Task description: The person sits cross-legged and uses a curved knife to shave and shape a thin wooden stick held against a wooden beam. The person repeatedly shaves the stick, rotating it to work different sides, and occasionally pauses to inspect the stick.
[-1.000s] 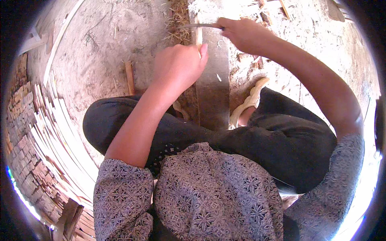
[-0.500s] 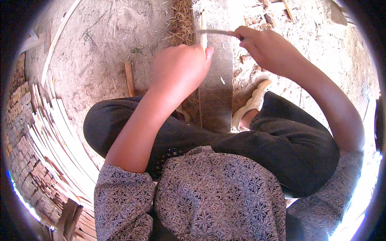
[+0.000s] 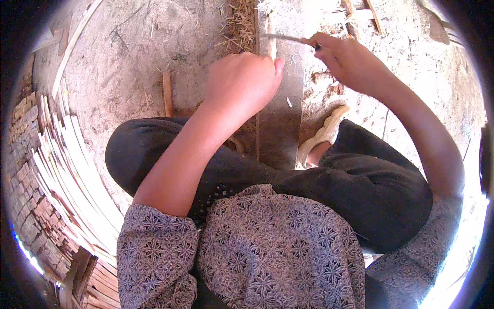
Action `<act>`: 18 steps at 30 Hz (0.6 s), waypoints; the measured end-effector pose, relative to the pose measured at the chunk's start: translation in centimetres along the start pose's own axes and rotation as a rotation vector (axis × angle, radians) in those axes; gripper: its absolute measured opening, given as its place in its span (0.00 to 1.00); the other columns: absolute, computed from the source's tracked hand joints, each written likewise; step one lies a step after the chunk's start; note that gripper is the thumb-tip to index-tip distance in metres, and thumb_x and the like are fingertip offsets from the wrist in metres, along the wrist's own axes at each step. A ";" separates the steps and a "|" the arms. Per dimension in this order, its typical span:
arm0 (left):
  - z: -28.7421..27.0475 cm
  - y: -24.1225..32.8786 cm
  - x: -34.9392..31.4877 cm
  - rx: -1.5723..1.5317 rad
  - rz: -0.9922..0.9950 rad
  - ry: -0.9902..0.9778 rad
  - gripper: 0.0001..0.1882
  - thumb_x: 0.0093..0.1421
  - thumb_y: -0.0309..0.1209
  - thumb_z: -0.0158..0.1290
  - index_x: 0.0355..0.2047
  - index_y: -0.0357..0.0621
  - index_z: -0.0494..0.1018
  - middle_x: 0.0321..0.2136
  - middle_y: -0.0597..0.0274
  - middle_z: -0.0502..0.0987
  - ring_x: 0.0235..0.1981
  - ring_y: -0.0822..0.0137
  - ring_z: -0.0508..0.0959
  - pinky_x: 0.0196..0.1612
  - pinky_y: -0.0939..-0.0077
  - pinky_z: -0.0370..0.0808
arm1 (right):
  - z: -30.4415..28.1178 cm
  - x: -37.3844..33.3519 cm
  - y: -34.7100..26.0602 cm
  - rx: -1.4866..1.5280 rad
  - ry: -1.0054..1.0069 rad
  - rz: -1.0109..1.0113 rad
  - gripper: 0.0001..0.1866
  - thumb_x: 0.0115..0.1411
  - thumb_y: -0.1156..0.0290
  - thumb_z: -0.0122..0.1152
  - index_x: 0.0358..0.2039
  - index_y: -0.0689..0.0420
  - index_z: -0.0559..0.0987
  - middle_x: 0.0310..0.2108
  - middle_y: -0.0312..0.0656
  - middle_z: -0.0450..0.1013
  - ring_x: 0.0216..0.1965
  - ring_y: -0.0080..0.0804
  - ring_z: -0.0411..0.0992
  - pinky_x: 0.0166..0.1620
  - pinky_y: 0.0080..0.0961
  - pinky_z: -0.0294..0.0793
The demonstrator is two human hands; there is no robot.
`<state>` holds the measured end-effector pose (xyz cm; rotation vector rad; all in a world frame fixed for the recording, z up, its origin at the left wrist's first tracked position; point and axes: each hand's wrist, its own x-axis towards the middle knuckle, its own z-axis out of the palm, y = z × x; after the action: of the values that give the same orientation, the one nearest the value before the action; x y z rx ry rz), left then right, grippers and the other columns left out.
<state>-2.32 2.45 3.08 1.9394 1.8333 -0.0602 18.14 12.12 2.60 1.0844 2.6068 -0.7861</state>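
Left hand (image 3: 244, 80) closed round a stick (image 3: 272, 49) over a plank (image 3: 280, 126), right hand (image 3: 343, 61) holding a blade (image 3: 285, 37) across the stick, shavings (image 3: 240, 32) beside the plank, shoe (image 3: 326, 135) to its right, strips (image 3: 77, 172) far left

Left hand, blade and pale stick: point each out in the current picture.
Left hand (image 3: 243, 80), head view: back of the hand.
Blade (image 3: 288, 37), head view: middle of its grey length.
Pale stick (image 3: 272, 48), head view: section just above the hand.

I can read no text, label, brand, number or sign anywhere in my view.
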 end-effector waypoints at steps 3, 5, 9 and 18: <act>0.6 0.6 0.4 0.013 0.033 0.016 0.26 0.70 0.47 0.43 0.27 0.41 0.81 0.21 0.42 0.79 0.24 0.41 0.81 0.31 0.46 0.78 | 3.1 6.2 5.1 -0.127 0.082 0.022 0.16 0.70 0.64 0.50 0.55 0.53 0.72 0.32 0.56 0.78 0.34 0.57 0.79 0.38 0.53 0.77; 0.4 1.0 0.8 0.023 0.054 0.023 0.26 0.70 0.46 0.43 0.27 0.41 0.81 0.20 0.43 0.79 0.24 0.41 0.81 0.30 0.46 0.78 | 4.0 8.3 9.5 -0.125 0.145 -0.048 0.16 0.70 0.63 0.49 0.55 0.51 0.72 0.30 0.54 0.78 0.32 0.55 0.79 0.36 0.50 0.77; -0.4 0.0 0.2 0.034 -0.010 0.007 0.25 0.70 0.46 0.44 0.27 0.42 0.81 0.20 0.43 0.79 0.25 0.41 0.82 0.31 0.47 0.79 | 1.5 4.1 4.6 -0.013 0.022 0.021 0.16 0.71 0.64 0.49 0.56 0.50 0.73 0.25 0.51 0.76 0.28 0.46 0.78 0.34 0.46 0.76; -0.1 -0.3 -0.3 0.055 0.035 0.029 0.24 0.70 0.45 0.45 0.28 0.41 0.81 0.21 0.43 0.80 0.25 0.41 0.82 0.32 0.47 0.79 | 0.6 -2.1 -0.6 0.199 0.011 0.051 0.17 0.71 0.67 0.50 0.58 0.52 0.72 0.29 0.52 0.77 0.30 0.47 0.78 0.39 0.45 0.74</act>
<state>-2.66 2.19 3.15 2.0191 1.8336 -0.0727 19.15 10.16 3.11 1.2051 2.5405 -1.0483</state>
